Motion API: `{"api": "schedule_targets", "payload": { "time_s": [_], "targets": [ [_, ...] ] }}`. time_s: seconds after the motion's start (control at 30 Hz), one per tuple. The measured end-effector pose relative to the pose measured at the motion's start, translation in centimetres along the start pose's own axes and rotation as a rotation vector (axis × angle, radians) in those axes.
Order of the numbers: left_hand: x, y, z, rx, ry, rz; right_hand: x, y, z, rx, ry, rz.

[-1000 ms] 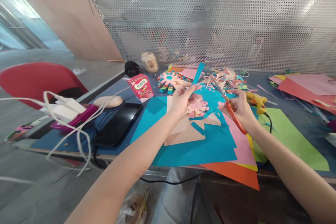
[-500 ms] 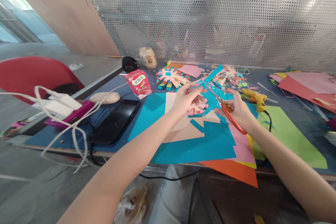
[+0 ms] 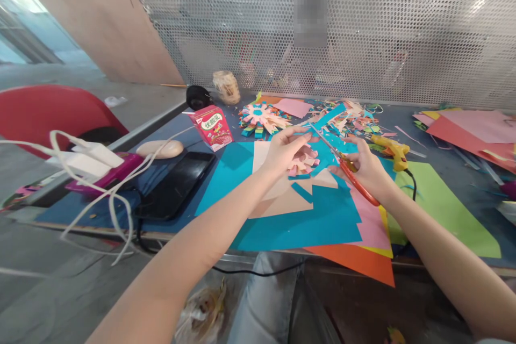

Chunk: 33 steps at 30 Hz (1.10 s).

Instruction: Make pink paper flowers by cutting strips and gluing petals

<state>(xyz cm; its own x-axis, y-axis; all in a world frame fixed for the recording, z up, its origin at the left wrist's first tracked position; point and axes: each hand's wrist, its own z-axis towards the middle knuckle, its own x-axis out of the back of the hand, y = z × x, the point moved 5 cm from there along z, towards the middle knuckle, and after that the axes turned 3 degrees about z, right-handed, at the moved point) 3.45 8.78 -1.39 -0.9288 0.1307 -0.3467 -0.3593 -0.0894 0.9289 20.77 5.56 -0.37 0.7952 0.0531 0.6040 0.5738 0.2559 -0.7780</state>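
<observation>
My left hand [image 3: 287,148] pinches a blue paper strip [image 3: 332,115] that slants up to the right. In my right hand [image 3: 360,164] are red-handled scissors [image 3: 355,180], their blades pointing up-left at the strip near my left fingertips. Below my left hand lies a pink fringed paper flower [image 3: 303,161]. Under both hands are a blue sheet [image 3: 298,231] and a cut peach sheet [image 3: 278,207], with small blue and peach scraps on top. A layered paper flower [image 3: 262,115] with a blue centre sits farther back.
A yellow glue gun [image 3: 393,153] lies right of my right hand, by a green sheet [image 3: 447,209]. At left are a pink drink carton [image 3: 212,128], a black phone [image 3: 177,185] and a power strip with cables [image 3: 105,172]. A perforated metal panel [image 3: 342,27] stands behind paper scraps [image 3: 350,118].
The free end of the blue strip has swung slightly to the right and down. Both hands stay nearly in place, and the camera view has shifted slightly.
</observation>
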Motion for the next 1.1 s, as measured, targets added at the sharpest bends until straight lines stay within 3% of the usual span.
{"api": "schedule_targets", "payload": {
  "time_s": [0.27, 0.4, 0.5, 0.57, 0.63, 0.87, 0.97, 1.1],
  "targets": [
    [0.3, 0.1, 0.0, 0.016, 0.031, 0.031, 0.4, 0.0, 0.0, -0.005, 0.009, -0.074],
    [0.9, 0.3, 0.2, -0.019, 0.045, 0.190, 0.7, 0.0, 0.1, 0.009, 0.040, -0.117],
    [0.5, 0.4, 0.1, -0.102, -0.093, 0.452, 1.0, 0.0, 0.2, 0.009, 0.077, -0.135],
    [0.0, -0.1, -0.2, -0.074, -0.229, 0.577, 1.3, 0.0, 0.3, 0.002, 0.106, -0.150],
    [-0.1, -0.6, -0.3, -0.025, -0.288, 0.632, 1.5, 0.2, 0.5, -0.011, 0.133, -0.185],
    [2.4, 1.0, 1.3, -0.350, 0.020, 0.888, 2.0, 1.6, 1.2, -0.109, 0.167, -0.344],
    [2.9, 0.2, 1.8, -0.262, -0.015, 0.977, 2.2, 2.1, 1.5, -0.128, 0.178, -0.373],
    [3.1, -1.2, 1.6, -0.104, -0.134, 0.902, 2.6, 2.5, 1.7, -0.140, 0.197, -0.398]
  ]
}}
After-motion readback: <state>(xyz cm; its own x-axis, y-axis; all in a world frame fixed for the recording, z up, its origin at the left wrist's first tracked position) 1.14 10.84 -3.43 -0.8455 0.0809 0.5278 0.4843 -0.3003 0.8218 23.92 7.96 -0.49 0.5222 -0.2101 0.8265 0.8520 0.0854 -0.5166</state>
